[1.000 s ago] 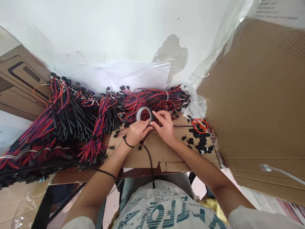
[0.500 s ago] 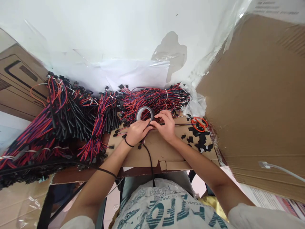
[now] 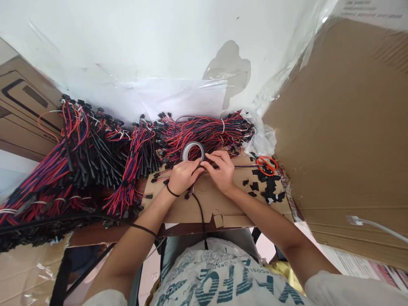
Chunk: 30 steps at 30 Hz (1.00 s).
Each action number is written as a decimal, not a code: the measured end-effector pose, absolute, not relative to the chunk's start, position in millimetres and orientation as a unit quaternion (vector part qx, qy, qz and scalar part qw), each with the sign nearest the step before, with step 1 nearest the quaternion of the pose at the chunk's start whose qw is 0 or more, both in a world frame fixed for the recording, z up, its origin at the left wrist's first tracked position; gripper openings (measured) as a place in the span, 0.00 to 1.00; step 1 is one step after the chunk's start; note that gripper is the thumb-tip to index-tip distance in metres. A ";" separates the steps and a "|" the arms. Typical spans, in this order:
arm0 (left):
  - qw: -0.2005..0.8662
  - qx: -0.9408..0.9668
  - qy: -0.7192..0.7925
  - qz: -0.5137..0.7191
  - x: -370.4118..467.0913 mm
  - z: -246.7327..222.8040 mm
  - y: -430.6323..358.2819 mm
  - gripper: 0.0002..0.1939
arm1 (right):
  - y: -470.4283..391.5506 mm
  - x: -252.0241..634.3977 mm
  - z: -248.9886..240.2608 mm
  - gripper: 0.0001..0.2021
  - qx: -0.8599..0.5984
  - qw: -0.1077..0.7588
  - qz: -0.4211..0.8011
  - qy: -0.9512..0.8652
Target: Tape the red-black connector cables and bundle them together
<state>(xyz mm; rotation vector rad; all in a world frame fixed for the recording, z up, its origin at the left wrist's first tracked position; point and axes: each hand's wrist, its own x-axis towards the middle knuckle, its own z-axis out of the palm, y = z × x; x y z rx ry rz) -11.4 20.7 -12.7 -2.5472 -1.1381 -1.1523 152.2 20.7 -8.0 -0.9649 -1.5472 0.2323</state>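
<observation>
Both hands meet at the middle of the cardboard sheet, fingertips nearly touching. My left hand [image 3: 183, 175] is closed in a pinch on thin red and black wires, whose ends with small black connectors come out below and left of it. At the lower right edge of a roll of black tape [image 3: 203, 151], my right hand [image 3: 222, 171] pinches thumb against finger, apparently on the tape; its fingers partly hide the spot. The roll stands just above my left fingertips, its pale core showing. A dark cable [image 3: 245, 166] runs from my right hand toward orange-handled scissors [image 3: 268, 165].
Cut pieces of black tape [image 3: 270, 185] are stuck on the cardboard sheet [image 3: 204, 204] at right. Bundled red and black wires [image 3: 204, 131] lie behind, and more bundles [image 3: 92, 157] pile up at left. A large cardboard panel [image 3: 338, 127] rises on the right. Crumpled plastic [image 3: 263, 138] lies behind the scissors.
My right hand has shifted very slightly down, its fingers a little lower beside the tape roll. My left hand and the roll stay almost where they were.
</observation>
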 end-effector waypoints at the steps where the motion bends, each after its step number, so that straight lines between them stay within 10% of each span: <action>1: 0.056 -0.842 -0.381 -0.377 -11.3 -12.8 20.4 0.15 | 19.4 151.4 -7.5 0.08 -0.423 0.607 0.102 -0.665; 30: 0.157 -0.836 -0.388 -0.355 -13.2 12.7 18.8 0.12 | 25.7 148.9 -5.4 0.12 -0.349 0.578 0.182 -0.715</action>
